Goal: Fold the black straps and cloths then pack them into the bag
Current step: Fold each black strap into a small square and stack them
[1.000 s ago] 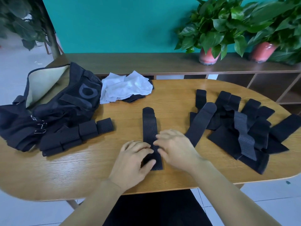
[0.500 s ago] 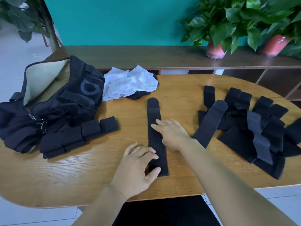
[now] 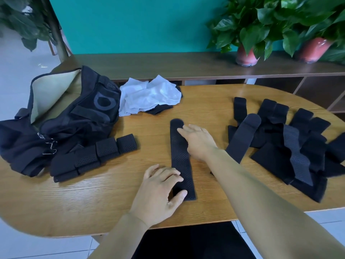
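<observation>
Strap (image 3: 180,156), black and perforated, lies flat at the table (image 3: 93,202) centre, partly hidden by both hands. Left hand (image 3: 160,191) presses its near end with straight fingers; right hand (image 3: 198,141) lies flat near its blurred far end. Open bag (image 3: 61,113) and folded straps (image 3: 93,156) sit left, unfolded pile (image 3: 291,146) right.

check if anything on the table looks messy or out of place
Two things stand out. The white cloths lie crumpled in a heap at the far edge beside the open bag, not folded. The loose black straps on the right sprawl over one another at mixed angles, unlike the folded straps by the bag. Nothing looks damaged.
</observation>
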Demonstrator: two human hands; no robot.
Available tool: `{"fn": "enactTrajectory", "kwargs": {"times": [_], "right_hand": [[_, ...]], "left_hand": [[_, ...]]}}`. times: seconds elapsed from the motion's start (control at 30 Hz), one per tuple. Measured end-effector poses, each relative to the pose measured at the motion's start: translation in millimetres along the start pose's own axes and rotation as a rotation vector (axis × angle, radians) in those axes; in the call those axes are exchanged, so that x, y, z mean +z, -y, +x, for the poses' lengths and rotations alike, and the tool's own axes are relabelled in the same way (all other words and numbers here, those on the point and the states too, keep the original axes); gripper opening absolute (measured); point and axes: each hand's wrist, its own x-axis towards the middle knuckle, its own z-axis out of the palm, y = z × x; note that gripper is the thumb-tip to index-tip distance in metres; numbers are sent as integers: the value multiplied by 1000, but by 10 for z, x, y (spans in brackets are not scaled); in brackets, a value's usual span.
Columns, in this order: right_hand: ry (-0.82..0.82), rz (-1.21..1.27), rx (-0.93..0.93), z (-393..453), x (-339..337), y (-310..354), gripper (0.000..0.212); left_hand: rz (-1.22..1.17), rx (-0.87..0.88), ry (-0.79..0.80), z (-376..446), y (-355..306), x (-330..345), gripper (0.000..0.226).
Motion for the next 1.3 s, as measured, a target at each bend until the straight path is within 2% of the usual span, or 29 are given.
{"fn": "enactTrajectory", "kwargs": {"times": [0.1,0.23,0.3,0.43,0.57,0.73,0.87,1.07,1.2,1.3], "right_hand": [[-163,80,-42,-170,-73,-24,71],[-280,172,-136,-556,-110,2,55],[-253,204,-154,-772,-115,12,54],[-85,238,-179,-1134,-33,33,64],[-38,183,-209,-1217,136,25,71],[-70,214,-158,-1161,183,5,72],[-182,274,-39,-1075,228,56,54],[-371,376,194,-879,366,192,42],[-435,331,237,-832,406,225,31],[-456,331,252,-819,427,249,34]], "left_hand": [[-21,8,-24,-6,-29,-43,43],[-72,-23,-48,-60,-44,-125,51],[-66,-13,-17,-58,-47,-156,55],[-33,-7,80,-43,-43,-184,66],[-7,-45,93,-25,-30,-187,61],[-76,-92,51,58,2,-158,49],[-141,-183,-22,141,15,-98,34],[-71,-296,-138,175,-39,53,45],[-41,-308,-168,204,-62,55,51],[-42,-318,-151,222,-51,46,53]]}}
